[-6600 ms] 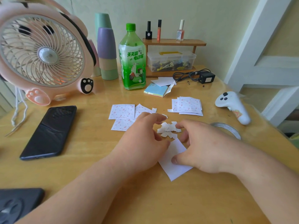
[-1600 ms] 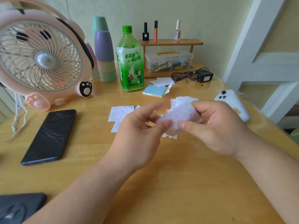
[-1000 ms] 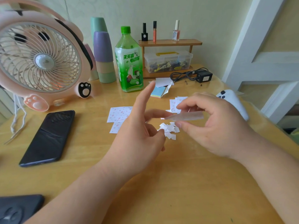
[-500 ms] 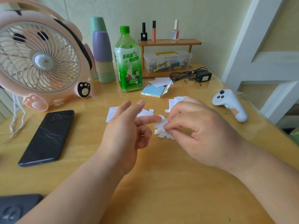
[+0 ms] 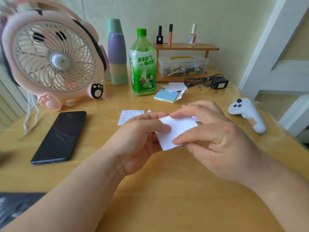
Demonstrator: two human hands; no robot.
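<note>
- Two hands hold one small white paper square (image 5: 177, 129) above the table (image 5: 167, 195), at mid-table in front of the person and lifted off the surface.
- Left hand (image 5: 138, 139): thumb and forefinger pinch the square's left edge. The other fingers curl underneath.
- Right hand (image 5: 217, 144): the thumb presses the lower right face and the forefinger reaches over the upper corner, so the sheet is grasped between them.
- Purpose of the grip (judgement): pinching opposite sides keeps a thin sheet flat and taut, with its plain side toward the person. This suits lining up a fold or crease.
- Purpose of the lift (judgement): with the sheet off the table, the fingers can reach both faces.
- Edges: the square's near corner sticks out free between the two hands. Its upper corner is covered by the right forefinger.
- Open room, near side: a broad bare stretch of table lies between the hands and the person.
- Open room, left: a dark phone (image 5: 58, 136) lies flat, well apart from the left hand.
- Open room, right: a white controller (image 5: 247, 113) rests near the table's right edge, well apart from the right hand.
- Far side: a patterned sheet (image 5: 128, 115) lies flat just beyond the left hand. The green bottle (image 5: 143, 64) and pink fan (image 5: 51, 62) stand farther back.
</note>
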